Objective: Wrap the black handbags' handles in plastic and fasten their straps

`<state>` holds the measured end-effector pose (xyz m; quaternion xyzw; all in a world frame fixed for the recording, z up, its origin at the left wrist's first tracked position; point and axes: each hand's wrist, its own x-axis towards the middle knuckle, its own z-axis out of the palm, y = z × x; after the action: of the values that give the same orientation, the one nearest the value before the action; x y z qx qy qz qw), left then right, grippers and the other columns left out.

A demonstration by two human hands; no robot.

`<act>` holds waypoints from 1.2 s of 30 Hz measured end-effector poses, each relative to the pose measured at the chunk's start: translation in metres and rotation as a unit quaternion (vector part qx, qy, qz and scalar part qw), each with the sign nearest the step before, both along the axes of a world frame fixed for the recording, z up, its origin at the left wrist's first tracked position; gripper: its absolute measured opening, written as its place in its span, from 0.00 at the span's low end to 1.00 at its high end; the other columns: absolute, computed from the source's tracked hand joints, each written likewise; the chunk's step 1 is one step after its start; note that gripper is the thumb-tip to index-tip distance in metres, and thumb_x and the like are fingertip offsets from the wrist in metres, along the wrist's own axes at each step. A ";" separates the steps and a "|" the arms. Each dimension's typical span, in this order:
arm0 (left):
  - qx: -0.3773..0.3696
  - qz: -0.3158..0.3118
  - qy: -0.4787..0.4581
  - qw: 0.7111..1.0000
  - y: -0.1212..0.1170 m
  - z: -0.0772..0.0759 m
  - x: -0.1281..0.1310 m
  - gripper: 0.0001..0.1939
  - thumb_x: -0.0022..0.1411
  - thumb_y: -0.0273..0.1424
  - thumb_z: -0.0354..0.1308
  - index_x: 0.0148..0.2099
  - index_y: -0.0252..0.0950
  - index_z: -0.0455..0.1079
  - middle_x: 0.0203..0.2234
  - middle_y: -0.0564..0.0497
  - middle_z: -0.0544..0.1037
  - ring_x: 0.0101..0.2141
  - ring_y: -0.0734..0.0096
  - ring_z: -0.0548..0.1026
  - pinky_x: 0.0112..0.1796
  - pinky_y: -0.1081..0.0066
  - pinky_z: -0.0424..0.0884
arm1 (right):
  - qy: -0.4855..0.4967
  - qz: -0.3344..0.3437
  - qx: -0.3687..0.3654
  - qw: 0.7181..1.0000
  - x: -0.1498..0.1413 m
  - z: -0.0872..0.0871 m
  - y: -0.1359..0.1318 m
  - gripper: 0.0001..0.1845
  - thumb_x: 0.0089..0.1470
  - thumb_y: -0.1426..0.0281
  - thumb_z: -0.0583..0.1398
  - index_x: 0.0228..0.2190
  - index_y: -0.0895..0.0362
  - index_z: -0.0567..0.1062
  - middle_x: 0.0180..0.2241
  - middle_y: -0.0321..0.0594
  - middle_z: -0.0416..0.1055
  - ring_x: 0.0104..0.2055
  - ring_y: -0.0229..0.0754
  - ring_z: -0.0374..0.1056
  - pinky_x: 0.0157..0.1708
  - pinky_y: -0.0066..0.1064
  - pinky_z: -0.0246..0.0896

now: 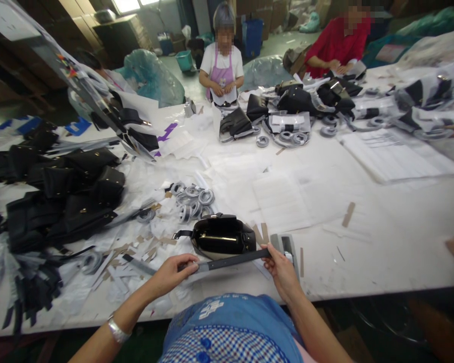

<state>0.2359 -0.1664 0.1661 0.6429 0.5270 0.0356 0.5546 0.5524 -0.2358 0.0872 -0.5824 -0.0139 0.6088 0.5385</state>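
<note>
My left hand (173,273) pinches one end of a black strap (236,260) near the table's front edge. My right hand (281,267) grips the strap's other end, holding it stretched level between both hands. Just behind the strap lies a glossy black handbag (218,236) on the white table (382,237). A grey tape dispenser (287,246) sits right beside my right hand.
A heap of black bags (64,196) fills the left side. Rolls of tape (192,199) and paper scraps lie behind the handbag. Across the table, a person in a pink apron (222,70) and a person in red (335,45) handle bags. Paper sheets (397,154) lie right.
</note>
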 end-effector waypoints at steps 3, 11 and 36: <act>0.001 -0.007 -0.001 1.000 0.001 0.002 0.005 0.18 0.64 0.43 0.54 0.40 0.34 0.76 0.29 0.51 0.77 0.29 0.68 0.72 0.31 0.73 0.66 | -0.002 0.010 0.006 1.000 -0.001 0.001 0.002 0.21 0.43 0.55 0.70 0.34 0.58 0.83 0.31 0.38 0.78 0.26 0.33 0.68 0.24 0.19 0.65; 0.043 -0.049 -0.023 0.998 0.010 -0.005 0.056 0.14 0.63 0.39 0.55 0.38 0.35 0.76 0.29 0.50 0.79 0.31 0.66 0.74 0.33 0.73 0.66 | 0.012 0.102 0.045 0.994 -0.033 0.022 0.016 0.23 0.45 0.53 0.68 0.35 0.60 0.83 0.24 0.39 0.75 0.25 0.37 0.69 0.26 0.25 0.66; 0.111 -0.060 0.084 0.988 0.060 -0.023 0.141 0.15 0.62 0.39 0.53 0.37 0.35 0.76 0.25 0.51 0.80 0.28 0.65 0.77 0.31 0.71 0.67 | -0.446 0.290 0.249 0.809 0.000 -0.034 0.047 0.18 0.52 0.74 0.64 0.46 0.53 0.77 0.44 0.44 0.75 0.48 0.50 0.67 0.51 0.43 0.64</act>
<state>0.3774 -0.1063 0.1430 0.7316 0.5252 0.0060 0.4346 0.5527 -0.1892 0.0533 -0.6044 -0.5719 0.3860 0.3982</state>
